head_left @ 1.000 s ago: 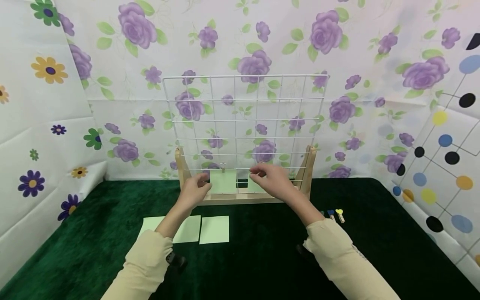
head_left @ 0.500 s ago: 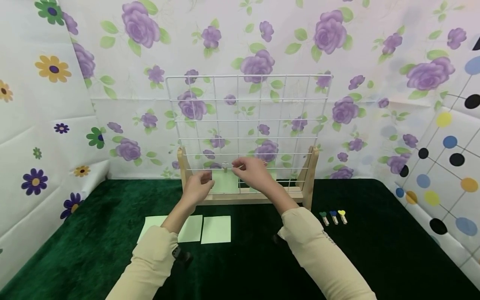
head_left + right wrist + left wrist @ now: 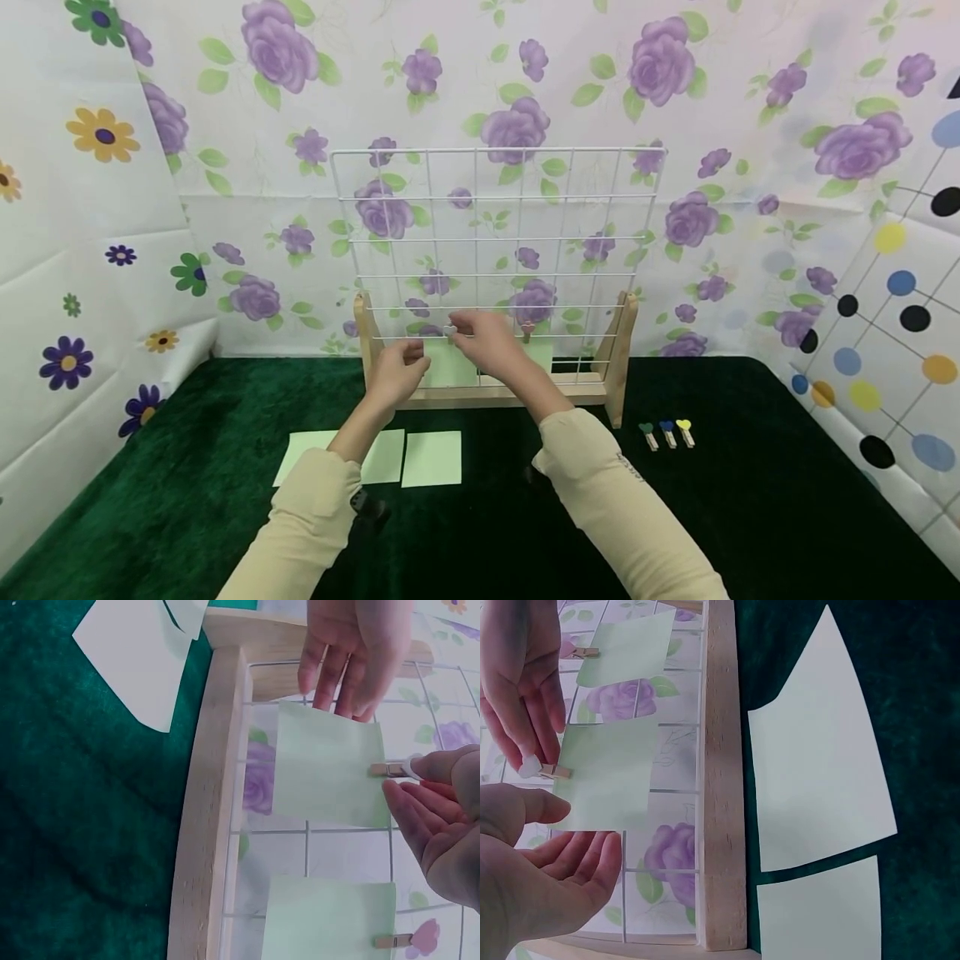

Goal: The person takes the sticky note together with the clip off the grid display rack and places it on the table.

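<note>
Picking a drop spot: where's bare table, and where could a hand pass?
Bare green cloth: right of the yellow clip, and left of the loose sheets. Hand room, likely: above the wire grid. Crowded: its lower rows, where left hand, right hand, white clip and two hung sheets bunch together.

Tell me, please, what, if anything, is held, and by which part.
The right hand is at the white heart of a clip, the left hand at the edge of a green paper; whether either grips is unclear.

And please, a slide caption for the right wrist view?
Right hand at the white-topped clothespin on green paper, wire grid behind.
</note>
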`<state>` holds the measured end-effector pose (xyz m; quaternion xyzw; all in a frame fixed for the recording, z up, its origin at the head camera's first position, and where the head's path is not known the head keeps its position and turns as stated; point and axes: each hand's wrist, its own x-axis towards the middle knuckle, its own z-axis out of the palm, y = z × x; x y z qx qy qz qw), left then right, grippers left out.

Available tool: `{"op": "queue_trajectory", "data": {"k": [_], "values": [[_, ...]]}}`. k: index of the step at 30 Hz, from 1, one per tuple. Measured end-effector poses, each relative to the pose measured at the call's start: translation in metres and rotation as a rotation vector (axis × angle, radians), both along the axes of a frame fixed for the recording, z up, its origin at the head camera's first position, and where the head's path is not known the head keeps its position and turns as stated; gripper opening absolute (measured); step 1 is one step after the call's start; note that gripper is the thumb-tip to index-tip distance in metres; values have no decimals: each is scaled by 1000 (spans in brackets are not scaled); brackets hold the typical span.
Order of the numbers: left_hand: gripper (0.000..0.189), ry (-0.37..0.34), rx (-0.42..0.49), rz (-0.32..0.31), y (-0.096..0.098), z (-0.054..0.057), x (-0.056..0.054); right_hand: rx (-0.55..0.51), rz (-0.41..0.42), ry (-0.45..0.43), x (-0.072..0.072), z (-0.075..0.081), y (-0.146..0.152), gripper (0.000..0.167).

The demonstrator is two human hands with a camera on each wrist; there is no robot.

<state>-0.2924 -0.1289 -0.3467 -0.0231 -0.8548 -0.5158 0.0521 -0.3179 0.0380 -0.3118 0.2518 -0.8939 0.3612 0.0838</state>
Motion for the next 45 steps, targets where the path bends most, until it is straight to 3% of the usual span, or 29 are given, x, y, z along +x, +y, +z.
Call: {"op": "queue_trajectory", "data": {"k": [7, 26, 32, 45], "values": [[37, -3, 5, 11, 1, 0, -2, 47, -34, 20, -4, 1, -6, 30], [29, 5, 102, 40, 1, -4, -9, 14, -83, 19, -8, 0, -10, 17], [26, 29, 87, 55, 1, -5, -10, 33, -95, 49, -8, -1, -12, 15], [24, 57, 36, 72, 1, -6, -11, 78, -117, 272, -11, -13, -15, 16]]}}
